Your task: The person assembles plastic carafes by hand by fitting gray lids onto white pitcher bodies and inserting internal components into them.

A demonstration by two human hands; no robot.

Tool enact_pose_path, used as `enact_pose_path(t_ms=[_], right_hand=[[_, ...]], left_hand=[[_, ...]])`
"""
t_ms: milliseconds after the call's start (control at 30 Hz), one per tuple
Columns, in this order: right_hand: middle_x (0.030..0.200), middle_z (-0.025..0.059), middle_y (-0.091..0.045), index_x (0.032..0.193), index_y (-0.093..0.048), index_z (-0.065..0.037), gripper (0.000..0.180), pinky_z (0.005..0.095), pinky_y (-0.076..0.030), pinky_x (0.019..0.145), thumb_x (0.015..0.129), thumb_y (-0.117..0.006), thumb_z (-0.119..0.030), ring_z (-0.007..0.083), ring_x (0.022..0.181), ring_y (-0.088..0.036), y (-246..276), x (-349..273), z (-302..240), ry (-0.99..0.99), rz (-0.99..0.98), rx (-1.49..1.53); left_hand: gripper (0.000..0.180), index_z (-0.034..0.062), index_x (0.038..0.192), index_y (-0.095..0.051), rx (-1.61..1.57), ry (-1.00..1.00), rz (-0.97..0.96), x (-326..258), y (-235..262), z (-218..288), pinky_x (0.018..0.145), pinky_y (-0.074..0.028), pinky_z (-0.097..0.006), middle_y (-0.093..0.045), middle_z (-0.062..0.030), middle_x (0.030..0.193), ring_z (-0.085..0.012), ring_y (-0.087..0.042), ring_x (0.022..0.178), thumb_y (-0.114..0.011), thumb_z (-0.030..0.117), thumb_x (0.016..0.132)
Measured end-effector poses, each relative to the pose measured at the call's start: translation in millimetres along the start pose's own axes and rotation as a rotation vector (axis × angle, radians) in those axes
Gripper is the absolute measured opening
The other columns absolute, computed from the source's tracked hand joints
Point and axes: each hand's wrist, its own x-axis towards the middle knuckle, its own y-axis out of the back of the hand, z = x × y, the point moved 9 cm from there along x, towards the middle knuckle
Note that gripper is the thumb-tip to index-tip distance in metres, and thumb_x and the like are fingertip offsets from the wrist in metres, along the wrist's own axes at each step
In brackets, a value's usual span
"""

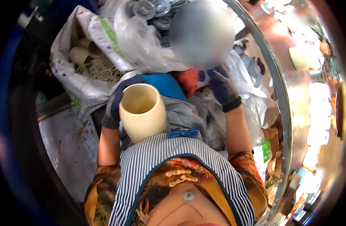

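A cream, smooth-walled plastic pot (143, 126) leans against my striped apron, its round mouth tipped up and away from me. My left hand (118, 100), in a dark blue-grey glove, grips the pot's left side and far rim. Farther right, my right hand (222, 88) wears a similar glove. Its fingers curl beside a red piece of soft-looking material (189, 81). A round blurred patch hides the fingertips and whatever they hold. Blue material (164, 86) shows between the two hands, just beyond the pot.
A white woven sack (82, 88) at the far left holds more cream pots (82, 54) and netting. Beyond my hands, a clear plastic bag (143, 45) contains several grey discs (144, 9). A curved grey edge (280, 90) runs along the right, with crumpled plastic (252, 100) inside it.
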Motion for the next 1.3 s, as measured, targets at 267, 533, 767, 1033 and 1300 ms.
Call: enact_pose_path(t_ms=[267,533,767,1033,1300], right_hand=[[0.101,0.0082,-0.060,0.119,-0.054,0.000,0.032,0.0315,-0.053,0.075,0.089,-0.061,-0.009,0.0178,0.083,-0.061,-52,-17,-45,-0.205,-0.023,0.023],[0.077,0.0012,-0.054,0.104,-0.057,-0.007,0.017,0.0269,-0.050,0.057,0.088,-0.056,-0.015,0.0130,0.064,-0.054,-92,5,-11,-0.118,-0.354,-0.408],[0.081,-0.0022,-0.054,0.096,-0.056,-0.014,0.016,0.0240,-0.049,0.055,0.096,-0.051,-0.029,0.0077,0.066,-0.052,-78,17,54,-0.440,-0.191,0.024],[0.081,-0.0025,-0.053,0.099,-0.055,-0.010,0.016,0.0226,-0.048,0.051,0.091,-0.056,-0.023,0.0082,0.075,-0.056,-68,25,62,-0.254,-0.312,-0.024],[0.075,-0.0041,-0.050,0.108,-0.056,-0.007,0.019,0.0222,-0.037,0.045,0.095,-0.057,-0.021,0.0057,0.063,-0.050,-84,15,55,-0.433,-0.142,0.158]], left_hand=[[0.046,-0.0014,0.133,-0.050,-0.148,0.085,-0.114,17,-32,4,0.103,-0.040,-0.036,-0.057,-0.0145,0.128,-0.0224,-0.054,0.118,-0.048,0.028,0.097],[0.050,-0.0001,0.131,-0.049,0.365,-0.183,-0.072,12,-13,-14,0.102,-0.042,-0.041,-0.057,-0.0179,0.126,-0.0301,-0.054,0.119,-0.061,0.027,0.090],[0.048,-0.0019,0.128,-0.048,-0.178,0.160,0.016,17,-4,-45,0.089,-0.051,-0.039,-0.062,-0.0177,0.113,-0.0289,-0.062,0.104,-0.059,0.029,0.093],[0.063,0.0039,0.144,-0.038,0.220,0.173,-0.038,17,14,-88,0.104,-0.044,-0.032,-0.052,-0.0129,0.137,-0.0182,-0.054,0.121,-0.022,0.050,0.104],[0.065,0.0030,0.142,-0.039,0.330,0.139,-0.063,18,19,-93,0.100,-0.047,-0.032,-0.054,-0.0127,0.135,-0.0182,-0.056,0.118,-0.021,0.052,0.104]])
